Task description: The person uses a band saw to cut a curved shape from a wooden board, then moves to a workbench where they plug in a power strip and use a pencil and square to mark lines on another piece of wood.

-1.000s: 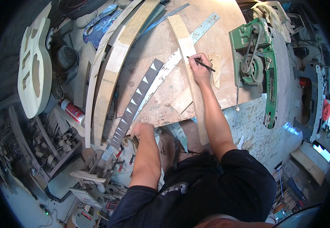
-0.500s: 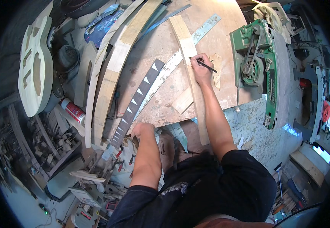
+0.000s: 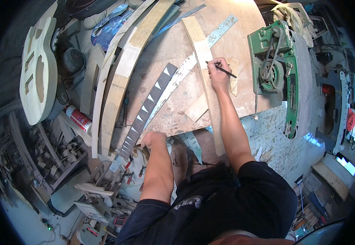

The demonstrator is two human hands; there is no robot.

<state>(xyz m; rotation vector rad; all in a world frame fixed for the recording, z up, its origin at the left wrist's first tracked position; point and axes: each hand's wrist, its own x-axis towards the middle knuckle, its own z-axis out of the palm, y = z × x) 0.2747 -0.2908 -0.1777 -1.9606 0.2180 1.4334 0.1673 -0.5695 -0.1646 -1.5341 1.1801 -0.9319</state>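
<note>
My right hand [image 3: 219, 74] is closed round a dark pencil [image 3: 226, 72]. The pencil's tip is at the right edge of a long pale wooden neck blank [image 3: 202, 51], which runs from the far side of the table past its near edge. Beside the table's near edge rests my left hand [image 3: 153, 139], its fingers curled and mostly hidden, so what they grip, if anything, does not show. Just left of it lies a dark fretboard [image 3: 149, 107] with pale triangular inlays. A paint-worn, light blue straight strip [image 3: 176, 79] passes diagonally under the neck blank.
A short wood offcut [image 3: 196, 108] lies against the blank, and a thin wooden piece [image 3: 233, 75] sits right of my hand. A green belt-driven machine [image 3: 270, 61] stands at the right. Long laminated boards [image 3: 122, 69], a spray can [image 3: 78, 118] and a guitar body [image 3: 38, 73] are leftward.
My right hand and the pencil have shifted slightly to the right across the neck blank. My left hand and the pieces on the table have stayed in place.
</note>
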